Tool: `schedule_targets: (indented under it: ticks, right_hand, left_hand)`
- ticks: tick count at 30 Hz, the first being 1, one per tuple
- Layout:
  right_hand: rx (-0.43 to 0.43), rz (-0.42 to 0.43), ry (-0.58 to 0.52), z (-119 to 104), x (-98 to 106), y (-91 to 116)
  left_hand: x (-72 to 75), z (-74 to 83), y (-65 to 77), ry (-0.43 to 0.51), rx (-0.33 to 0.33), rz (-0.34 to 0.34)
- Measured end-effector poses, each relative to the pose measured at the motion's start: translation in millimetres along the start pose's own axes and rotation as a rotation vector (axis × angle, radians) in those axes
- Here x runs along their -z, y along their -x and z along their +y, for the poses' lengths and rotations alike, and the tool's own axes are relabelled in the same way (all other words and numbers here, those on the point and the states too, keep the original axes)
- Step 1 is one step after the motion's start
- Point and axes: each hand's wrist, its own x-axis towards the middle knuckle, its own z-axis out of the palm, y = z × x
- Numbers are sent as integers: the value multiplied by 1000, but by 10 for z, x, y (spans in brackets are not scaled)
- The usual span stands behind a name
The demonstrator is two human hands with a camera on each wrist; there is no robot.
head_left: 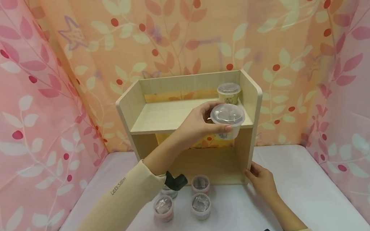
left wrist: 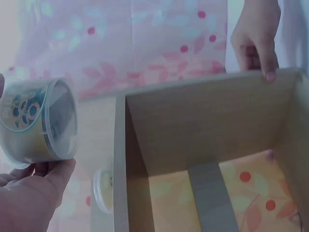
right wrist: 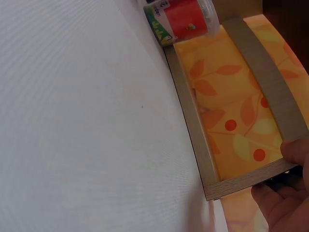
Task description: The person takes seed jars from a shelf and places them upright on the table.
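My left hand (head_left: 198,121) grips a clear lidded plastic tub (head_left: 228,117) in front of the upper right part of a small wooden shelf (head_left: 159,115). In the left wrist view, the tub (left wrist: 29,125) has a printed label and lies across my thumb and fingers. Behind it, another lidded tub (head_left: 229,93) with a yellowish body stands on the upper board, near the right side panel. Low on the right, my right hand (head_left: 264,181) pinches the front edge of that panel; the right wrist view shows thumb and fingers on either side of the wood.
Several lidded tubs stand on the white tabletop (head_left: 232,213) before the shelf, among them a pinkish one (head_left: 163,208) and a pale one (head_left: 201,205). One is partly hidden by the left wrist strap (head_left: 176,181). Patterned curtains (head_left: 178,29) enclose the back and both sides.
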Motion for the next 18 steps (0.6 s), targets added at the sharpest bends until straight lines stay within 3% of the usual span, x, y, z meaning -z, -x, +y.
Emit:
schedule_targets:
  ticks: [8,13,18]
  right_hand:
    - [40,-12,-16,19,-19,1]
    - [43,-16,-9,31,-20,-10]
    - [23,-28,14,23,1,10]
  left_hand:
    - [-140,-54,295,73,35,-16]
    - [-216,-171,439,96,64,-40]
    - [-323,-356,538,21,86,-58]
